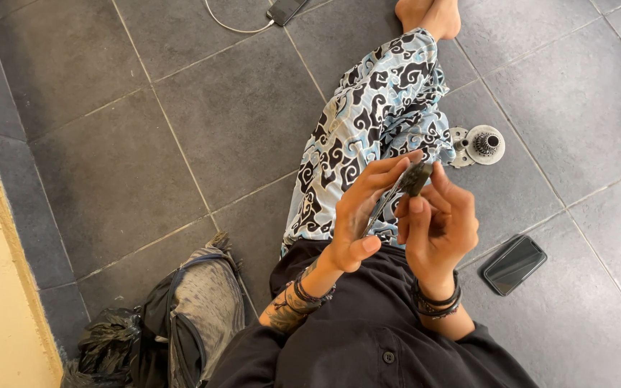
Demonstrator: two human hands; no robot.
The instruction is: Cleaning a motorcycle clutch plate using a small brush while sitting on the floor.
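I sit on a grey tiled floor with one leg in patterned blue, black and white trousers stretched out ahead. My left hand (pixel 361 212) and my right hand (pixel 436 226) are raised together over my lap. Both pinch a small dark, greasy part (pixel 415 177) between their fingertips, and a thin metal tool or rod (pixel 382 208) runs down along my left palm. Dark bracelets circle both wrists. What exactly the small part is cannot be told.
A metal hub with a toothed end (pixel 477 145) lies on the floor right of my leg. A black phone (pixel 514 264) lies at the right; another phone (pixel 285 9) on a white cable lies at the top. A grey bag (pixel 199 316) and black plastic bag (pixel 106 345) sit at the lower left.
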